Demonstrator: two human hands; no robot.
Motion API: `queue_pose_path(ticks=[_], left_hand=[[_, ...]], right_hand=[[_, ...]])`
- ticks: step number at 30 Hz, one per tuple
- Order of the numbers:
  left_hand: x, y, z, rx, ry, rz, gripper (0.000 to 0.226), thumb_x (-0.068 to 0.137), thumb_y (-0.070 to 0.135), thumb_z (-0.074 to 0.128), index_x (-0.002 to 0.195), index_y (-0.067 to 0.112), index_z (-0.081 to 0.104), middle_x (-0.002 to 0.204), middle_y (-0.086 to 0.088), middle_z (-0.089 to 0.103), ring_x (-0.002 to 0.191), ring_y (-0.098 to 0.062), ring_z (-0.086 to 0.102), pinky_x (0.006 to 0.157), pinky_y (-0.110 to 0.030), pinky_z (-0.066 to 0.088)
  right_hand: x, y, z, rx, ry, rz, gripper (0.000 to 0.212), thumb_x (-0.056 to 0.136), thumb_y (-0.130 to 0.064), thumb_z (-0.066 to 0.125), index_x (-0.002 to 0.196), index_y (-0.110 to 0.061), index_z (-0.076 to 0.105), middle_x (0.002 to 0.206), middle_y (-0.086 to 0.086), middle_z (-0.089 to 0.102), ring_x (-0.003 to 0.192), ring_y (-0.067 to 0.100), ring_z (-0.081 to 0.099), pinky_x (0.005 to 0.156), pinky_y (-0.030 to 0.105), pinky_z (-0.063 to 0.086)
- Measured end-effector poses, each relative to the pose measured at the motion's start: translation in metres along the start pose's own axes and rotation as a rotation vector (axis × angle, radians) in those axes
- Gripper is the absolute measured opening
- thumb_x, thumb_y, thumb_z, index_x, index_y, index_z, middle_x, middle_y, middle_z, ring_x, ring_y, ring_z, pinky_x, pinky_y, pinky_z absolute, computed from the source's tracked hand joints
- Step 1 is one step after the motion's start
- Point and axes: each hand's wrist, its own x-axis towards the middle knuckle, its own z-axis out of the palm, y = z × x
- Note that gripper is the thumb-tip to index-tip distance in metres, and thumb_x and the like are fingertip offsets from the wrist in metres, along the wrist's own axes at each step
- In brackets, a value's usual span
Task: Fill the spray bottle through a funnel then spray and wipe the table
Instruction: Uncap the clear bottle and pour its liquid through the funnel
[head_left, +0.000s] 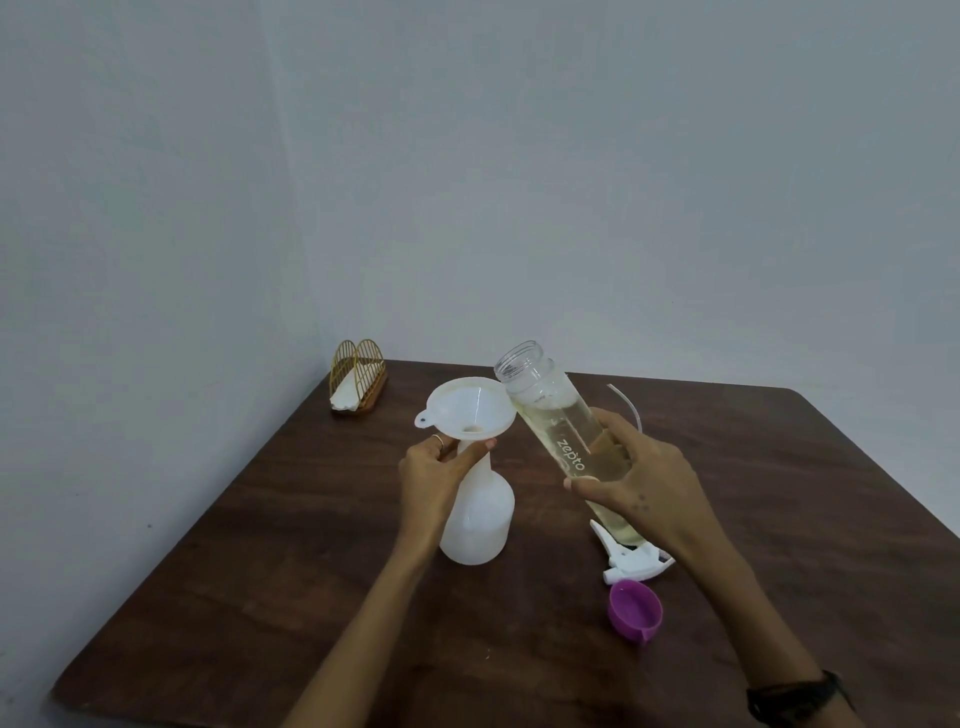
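Left hand (434, 475) grips the neck of the white translucent plastic spray bottle (480, 512), which stands upright on the dark brown wooden table (311, 519), with the white plastic funnel (470, 408) seated in its mouth. Right hand (644, 480) is wrapped around a clear cylindrical plastic bottle (561, 431) of pale yellowish liquid, lid off, tilted with its open mouth up and toward the funnel rim, just beside it; no liquid is crossing over. White trigger spray head (626, 558) lies on the table near the right wrist, its dip tube curving up behind the right hand. Purple plastic cap (635, 610) lies just in front of it. Gold wire napkin holder (358, 376) with white napkins sits at the far left corner.
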Motion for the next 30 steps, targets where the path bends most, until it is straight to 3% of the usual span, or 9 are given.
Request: queue_pose_path(ticks=[3,7,12,18,23,26,30], left_hand=[[-0.001,-0.001,0.001,0.000,0.007,0.001,0.017,0.075,0.021,0.075,0.088,0.011,0.072,0.072,0.018,0.064,0.069,0.012,0.061,0.063,-0.006,0.048],[-0.001,0.000,0.001,-0.014,0.016,-0.014,0.016,0.075,0.020,0.075,0.087,0.009,0.072,0.072,0.013,0.065,0.069,0.004,0.062,0.066,-0.012,0.047],[-0.001,0.000,0.001,-0.024,0.010,0.001,0.022,0.076,0.019,0.074,0.095,0.006,0.071,0.083,0.007,0.066,0.073,0.005,0.059,0.064,-0.007,0.046],[-0.002,0.002,0.001,-0.022,0.003,-0.002,0.025,0.076,0.018,0.073,0.098,0.005,0.071,0.085,0.006,0.066,0.074,0.004,0.058,0.066,-0.008,0.043],[-0.002,0.002,0.000,-0.009,0.007,0.001,0.024,0.076,0.019,0.074,0.095,0.005,0.072,0.082,0.005,0.066,0.074,0.003,0.059,0.067,-0.009,0.043],[-0.002,0.002,0.001,-0.003,0.006,0.002,0.024,0.076,0.020,0.074,0.096,0.006,0.072,0.082,0.007,0.066,0.074,0.004,0.059,0.066,-0.010,0.043],[-0.003,0.003,0.000,0.004,0.004,0.002,0.024,0.076,0.020,0.074,0.097,0.007,0.072,0.080,0.009,0.066,0.073,0.005,0.059,0.065,-0.009,0.045]], right_hand=[[0.003,0.000,-0.005,-0.043,-0.017,-0.004,0.062,0.071,-0.038,0.075,0.127,-0.038,0.049,0.096,-0.026,0.054,0.086,0.001,0.053,0.074,0.022,0.041],[0.006,-0.001,-0.011,-0.077,-0.020,0.004,0.061,0.071,-0.036,0.075,0.126,-0.039,0.049,0.097,-0.021,0.055,0.088,0.004,0.052,0.071,0.023,0.036],[0.008,-0.003,-0.015,-0.136,-0.043,0.003,0.062,0.072,-0.035,0.073,0.129,-0.039,0.047,0.107,-0.014,0.057,0.091,0.007,0.048,0.074,0.026,0.035],[0.008,-0.006,-0.018,-0.183,-0.051,-0.002,0.063,0.073,-0.036,0.072,0.131,-0.039,0.045,0.099,-0.016,0.050,0.089,0.007,0.046,0.069,0.023,0.033],[0.007,-0.010,-0.020,-0.246,-0.035,-0.013,0.062,0.073,-0.037,0.070,0.129,-0.041,0.045,0.094,-0.012,0.052,0.084,0.009,0.048,0.059,0.011,0.027],[0.006,-0.013,-0.022,-0.291,-0.026,-0.042,0.061,0.074,-0.037,0.068,0.129,-0.040,0.044,0.094,-0.011,0.051,0.084,0.009,0.047,0.061,0.017,0.029],[0.005,-0.019,-0.025,-0.333,-0.006,-0.064,0.060,0.074,-0.037,0.068,0.129,-0.038,0.045,0.095,-0.010,0.050,0.084,0.009,0.044,0.073,0.024,0.030]])
